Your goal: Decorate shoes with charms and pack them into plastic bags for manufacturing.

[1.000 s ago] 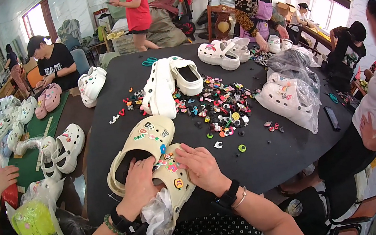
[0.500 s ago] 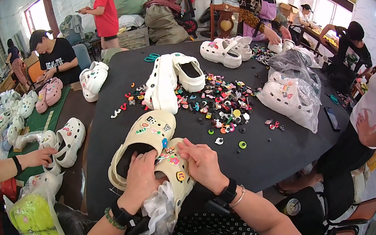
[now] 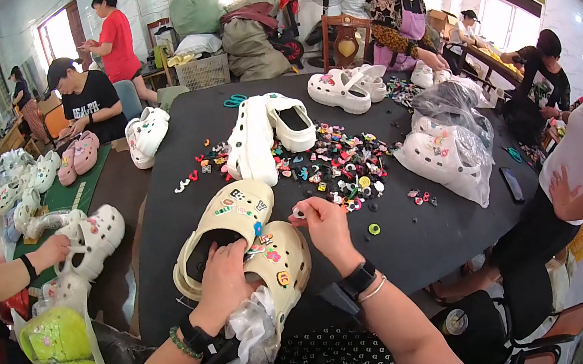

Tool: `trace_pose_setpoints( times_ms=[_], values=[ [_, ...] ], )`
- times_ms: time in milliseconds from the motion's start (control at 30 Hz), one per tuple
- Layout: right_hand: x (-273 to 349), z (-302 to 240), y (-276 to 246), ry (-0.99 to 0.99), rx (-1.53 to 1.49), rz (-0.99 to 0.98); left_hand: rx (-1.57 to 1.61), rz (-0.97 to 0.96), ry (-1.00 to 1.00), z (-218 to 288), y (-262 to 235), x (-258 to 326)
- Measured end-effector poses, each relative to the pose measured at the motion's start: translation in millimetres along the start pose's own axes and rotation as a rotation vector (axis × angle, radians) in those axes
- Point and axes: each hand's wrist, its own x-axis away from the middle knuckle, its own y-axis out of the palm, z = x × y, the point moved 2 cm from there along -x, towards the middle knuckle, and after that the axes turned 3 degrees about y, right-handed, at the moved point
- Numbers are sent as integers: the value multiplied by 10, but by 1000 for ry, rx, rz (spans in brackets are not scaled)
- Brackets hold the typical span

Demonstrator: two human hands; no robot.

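Observation:
Two beige clogs lie together at the table's near edge: the left clog (image 3: 194, 260) has several charms on its toe, and the right clog (image 3: 292, 246) carries a few colourful charms. My left hand (image 3: 224, 278) is closed on the right clog at its opening, its fingers reaching between the pair. Crumpled clear plastic (image 3: 250, 331) hangs below that wrist. My right hand (image 3: 327, 226) is raised just right of the clogs, thumb and fingers pinching a small pale charm (image 3: 299, 213); its shape is too small to make out. A heap of loose charms (image 3: 349, 162) spreads beyond it.
White clogs (image 3: 252, 143) stand behind the beige pair, more (image 3: 342, 91) farther back. Bagged white clogs (image 3: 441, 152), a phone (image 3: 512, 184) and teal scissors (image 3: 235, 101) rest on the black table (image 3: 407, 247). At left, a co-worker's hand (image 3: 53, 251) holds a white clog (image 3: 98, 237).
My right hand has moved off the right clog's toe, rightward, and now pinches a small charm. My left hand keeps its hold. The co-worker's hand at left has shifted with the white clog.

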Motion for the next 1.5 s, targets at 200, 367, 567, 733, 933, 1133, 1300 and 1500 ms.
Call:
trace_pose_setpoints(
  times_ms=[200, 367, 567, 733, 933, 1133, 1300, 1500],
  values=[
    [-193, 17, -513, -199, 689, 89, 13, 19, 9, -8, 11, 5],
    [-221, 143, -675, -131, 865, -7, 13, 23, 10, 5, -3, -9],
    [-191, -418, -236, -417, 443, -495, 23, 6, -70, -48, 67, 8],
    [-263, -442, 105, -270, 381, -970, 25, -8, -75, -37, 57, 11],
    [-416, -244, 217, -99, 281, -1006, 16, -10, -77, -61, 93, 8],
    [-429, -308, 264, -106, 278, -900, 23, -9, -96, -69, 89, 9],
    [-265, -227, 286, -315, 211, -712, 1, -7, -73, -85, 121, 10],
    [-69, -263, 372, -506, 342, -444, -9, -12, -87, -87, 101, -2]
  ],
)
